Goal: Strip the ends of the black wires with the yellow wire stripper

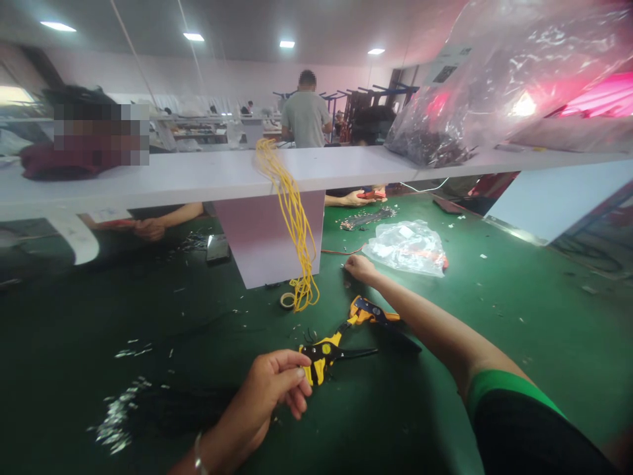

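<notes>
My left hand [279, 386] is at the lower middle, thumb and index finger pinched together; anything between them is too small to name. Just beyond its fingertips lies a yellow and black wire stripper [324, 349]. A second, orange and dark tool [368, 310] lies behind it, near my right forearm. My right hand [359, 269] reaches forward, fingers bent together at a small light tip, close to a clear plastic bag [408, 247]. What it grips cannot be made out. Yellow cable [299, 241] hangs from the shelf down to a tape roll [287, 301].
A white shelf [198, 175] crosses above the green table [198, 336], on a central support [267, 244]. Dark wires with pale terminals [116, 415] lie front left. A large plastic bag [494, 86] sits on the shelf. Other people's hands [150, 229] work beyond it.
</notes>
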Demonstrator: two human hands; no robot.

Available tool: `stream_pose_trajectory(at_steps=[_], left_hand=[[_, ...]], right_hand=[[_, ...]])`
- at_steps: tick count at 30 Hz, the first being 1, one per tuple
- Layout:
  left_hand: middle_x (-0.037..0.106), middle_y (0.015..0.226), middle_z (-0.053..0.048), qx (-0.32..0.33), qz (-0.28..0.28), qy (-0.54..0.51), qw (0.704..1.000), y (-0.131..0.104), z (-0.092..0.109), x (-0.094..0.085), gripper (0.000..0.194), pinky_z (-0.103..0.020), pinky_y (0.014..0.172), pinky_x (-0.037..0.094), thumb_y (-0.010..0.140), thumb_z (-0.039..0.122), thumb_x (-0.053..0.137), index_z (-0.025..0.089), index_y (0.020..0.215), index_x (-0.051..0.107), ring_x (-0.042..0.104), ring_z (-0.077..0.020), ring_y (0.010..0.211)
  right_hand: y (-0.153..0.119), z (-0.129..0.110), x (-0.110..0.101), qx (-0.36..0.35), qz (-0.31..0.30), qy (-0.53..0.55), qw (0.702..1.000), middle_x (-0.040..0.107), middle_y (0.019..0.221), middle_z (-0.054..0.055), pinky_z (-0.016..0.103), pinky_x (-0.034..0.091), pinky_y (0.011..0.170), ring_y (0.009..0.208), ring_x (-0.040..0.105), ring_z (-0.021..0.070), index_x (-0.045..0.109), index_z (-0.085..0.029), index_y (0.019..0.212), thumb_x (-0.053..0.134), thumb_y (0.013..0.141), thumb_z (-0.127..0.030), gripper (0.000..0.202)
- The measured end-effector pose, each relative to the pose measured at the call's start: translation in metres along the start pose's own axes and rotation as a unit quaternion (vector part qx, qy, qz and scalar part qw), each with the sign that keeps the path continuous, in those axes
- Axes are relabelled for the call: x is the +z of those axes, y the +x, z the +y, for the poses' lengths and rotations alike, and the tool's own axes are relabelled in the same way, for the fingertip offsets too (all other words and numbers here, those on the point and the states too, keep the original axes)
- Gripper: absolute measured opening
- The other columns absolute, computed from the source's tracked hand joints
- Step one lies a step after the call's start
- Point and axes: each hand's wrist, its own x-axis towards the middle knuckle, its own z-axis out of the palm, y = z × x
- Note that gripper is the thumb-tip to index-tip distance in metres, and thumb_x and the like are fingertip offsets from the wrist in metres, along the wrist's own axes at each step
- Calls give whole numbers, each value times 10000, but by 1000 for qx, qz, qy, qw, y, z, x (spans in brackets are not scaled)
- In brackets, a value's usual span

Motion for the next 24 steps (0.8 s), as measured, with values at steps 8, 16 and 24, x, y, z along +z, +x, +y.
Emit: stream_pose_trajectory(at_steps=[8,16,24], left_hand=[[640,561,-22,4,9,-20,1000,-3,0,0,295,-220,402,434,584,244,617,90,835,619,545,-101,401],[626,536,-17,24,3,-58,998,-5,-3,-6,264,-233,405,444,578,271,652,109,783,616,549,-109,394],[627,570,-23,35,-43,-55,997,-13,-5,-7,337,-227,394,418,637,442,705,124,661,594,551,-107,411]], right_hand=[[-48,-20,-22,-52,-3,85,995,649,741,43,267,510,563,610,600,147,631,-101,939,486,933,-260,215],[-167,-48,-18,-228,-76,175,955,570,614,16,295,450,498,536,522,179,556,-239,780,460,851,-456,248],[-248,-105,-16,-370,-136,161,905,650,719,72,336,547,586,648,634,238,574,-331,764,453,880,-424,191]])
